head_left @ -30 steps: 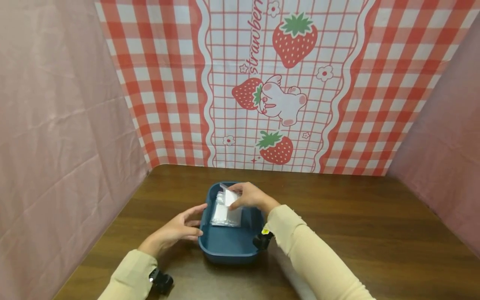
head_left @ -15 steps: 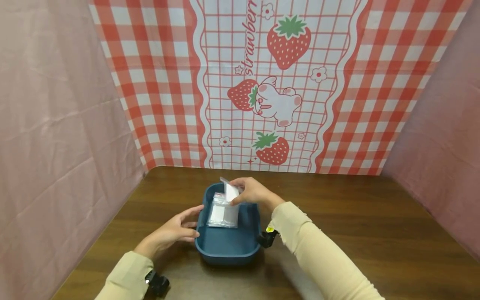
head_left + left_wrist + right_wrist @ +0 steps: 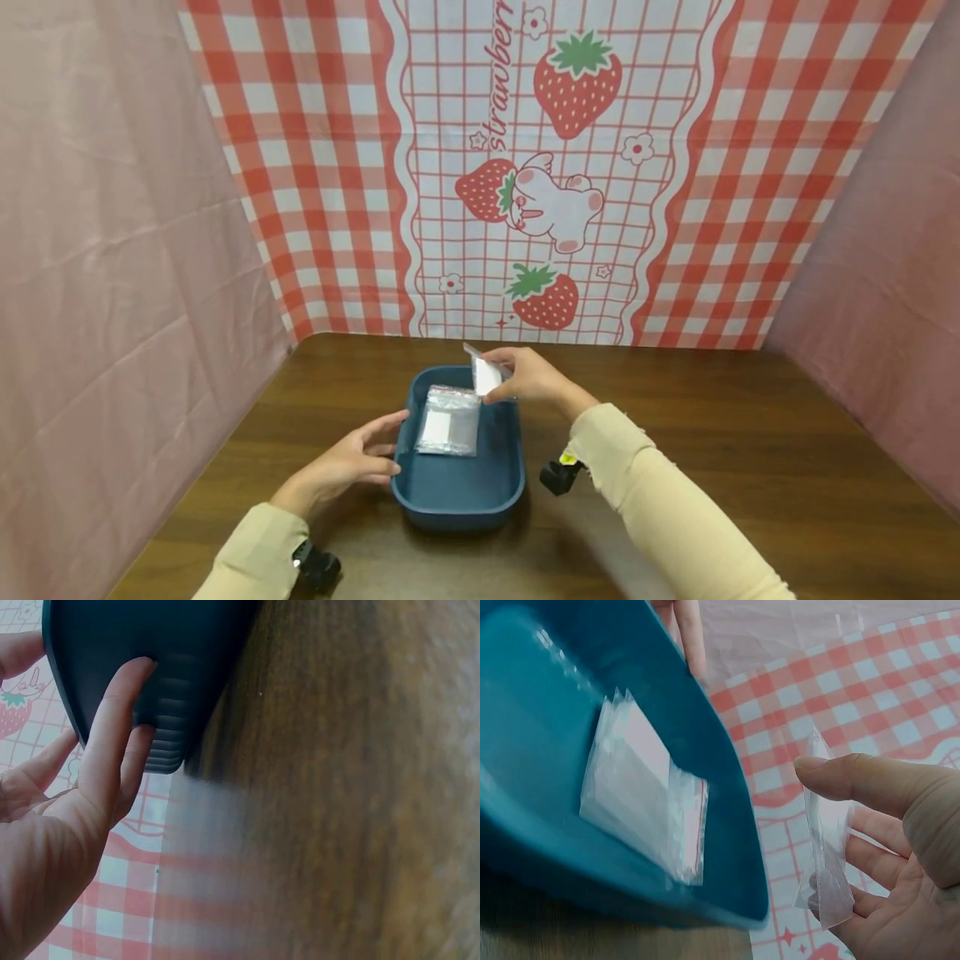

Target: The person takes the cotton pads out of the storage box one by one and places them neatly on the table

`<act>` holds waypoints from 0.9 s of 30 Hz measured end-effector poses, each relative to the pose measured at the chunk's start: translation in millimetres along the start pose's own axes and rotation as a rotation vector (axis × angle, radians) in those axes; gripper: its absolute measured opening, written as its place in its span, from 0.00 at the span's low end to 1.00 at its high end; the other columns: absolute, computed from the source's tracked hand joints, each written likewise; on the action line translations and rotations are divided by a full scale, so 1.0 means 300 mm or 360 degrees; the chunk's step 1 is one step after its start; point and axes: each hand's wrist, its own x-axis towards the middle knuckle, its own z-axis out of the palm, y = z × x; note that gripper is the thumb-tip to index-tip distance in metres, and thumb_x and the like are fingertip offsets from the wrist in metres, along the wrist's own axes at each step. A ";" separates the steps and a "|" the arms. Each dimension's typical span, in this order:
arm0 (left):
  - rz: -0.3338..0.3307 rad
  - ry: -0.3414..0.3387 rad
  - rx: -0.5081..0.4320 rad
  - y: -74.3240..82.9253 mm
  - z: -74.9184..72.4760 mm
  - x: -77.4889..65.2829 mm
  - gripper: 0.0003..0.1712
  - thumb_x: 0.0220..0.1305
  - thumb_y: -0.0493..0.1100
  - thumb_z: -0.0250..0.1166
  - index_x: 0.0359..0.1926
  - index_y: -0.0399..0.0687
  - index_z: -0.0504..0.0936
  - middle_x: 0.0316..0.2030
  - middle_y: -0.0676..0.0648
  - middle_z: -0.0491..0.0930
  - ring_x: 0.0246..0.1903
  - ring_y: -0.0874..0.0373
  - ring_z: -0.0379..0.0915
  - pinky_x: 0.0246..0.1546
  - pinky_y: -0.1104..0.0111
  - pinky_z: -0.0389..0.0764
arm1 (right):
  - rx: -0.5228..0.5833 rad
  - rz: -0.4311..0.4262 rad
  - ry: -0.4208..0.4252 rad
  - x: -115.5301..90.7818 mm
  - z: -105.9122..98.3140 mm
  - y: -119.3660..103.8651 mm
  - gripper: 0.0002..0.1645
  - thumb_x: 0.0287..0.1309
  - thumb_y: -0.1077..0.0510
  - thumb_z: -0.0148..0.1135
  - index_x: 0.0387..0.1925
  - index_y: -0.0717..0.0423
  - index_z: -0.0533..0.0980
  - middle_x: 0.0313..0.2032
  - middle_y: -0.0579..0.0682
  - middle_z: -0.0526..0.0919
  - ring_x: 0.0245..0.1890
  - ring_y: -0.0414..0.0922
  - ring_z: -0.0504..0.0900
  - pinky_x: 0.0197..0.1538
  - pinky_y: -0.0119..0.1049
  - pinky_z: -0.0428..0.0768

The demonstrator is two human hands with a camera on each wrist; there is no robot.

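Observation:
A blue plastic bin (image 3: 459, 492) stands on the table, with a stack of small clear zip bags (image 3: 448, 425) holding white cards in its far left part. My right hand (image 3: 534, 379) pinches one such zip bag (image 3: 487, 377) between thumb and fingers, raised above the bin's far right rim. In the right wrist view that zip bag (image 3: 826, 840) stands nearly on edge, apart from the bin. My left hand (image 3: 341, 467) rests on the bin's left side, fingers fairly straight; the left wrist view shows fingertips (image 3: 141, 669) touching the outer wall.
The brown wooden table (image 3: 660, 433) extends to both sides of the bin. A red checked strawberry cloth (image 3: 540, 208) hangs behind it, and pink curtains (image 3: 135, 250) close off the sides. Dark cameras (image 3: 561, 475) sit at the wrists.
My right hand has lifted one zip bag off the stack and carried it up and to the right. More of the stack shows. My left hand stays at the bin.

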 end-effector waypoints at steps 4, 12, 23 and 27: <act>-0.0006 0.0007 -0.0007 0.000 -0.005 -0.007 0.46 0.53 0.28 0.63 0.70 0.37 0.49 0.61 0.26 0.58 0.55 0.38 0.66 0.41 0.55 0.78 | -0.0014 -0.0018 0.0002 -0.013 -0.024 0.028 0.39 0.39 0.61 0.75 0.57 0.59 0.72 0.56 0.57 0.74 0.57 0.55 0.70 0.50 0.43 0.75; -0.0021 0.0004 0.0032 0.001 -0.002 0.005 0.46 0.53 0.29 0.63 0.70 0.39 0.51 0.61 0.28 0.60 0.54 0.40 0.67 0.40 0.59 0.79 | -0.0026 -0.0027 0.0105 -0.063 -0.084 0.128 0.40 0.38 0.62 0.75 0.57 0.62 0.72 0.49 0.58 0.77 0.45 0.51 0.75 0.41 0.39 0.77; -0.0013 -0.0010 -0.0052 0.000 0.000 0.007 0.47 0.52 0.27 0.62 0.71 0.38 0.49 0.60 0.26 0.60 0.54 0.39 0.67 0.40 0.58 0.79 | -0.0157 -0.0029 0.0183 -0.124 -0.101 0.269 0.39 0.36 0.64 0.76 0.54 0.69 0.72 0.42 0.60 0.79 0.37 0.50 0.74 0.40 0.39 0.74; -0.0016 -0.0013 -0.0061 -0.001 0.001 0.007 0.47 0.52 0.26 0.61 0.71 0.38 0.49 0.59 0.26 0.61 0.54 0.39 0.67 0.40 0.57 0.79 | -0.0183 -0.0056 0.0174 -0.137 -0.098 0.298 0.39 0.36 0.63 0.76 0.53 0.70 0.72 0.43 0.61 0.78 0.37 0.50 0.74 0.41 0.41 0.73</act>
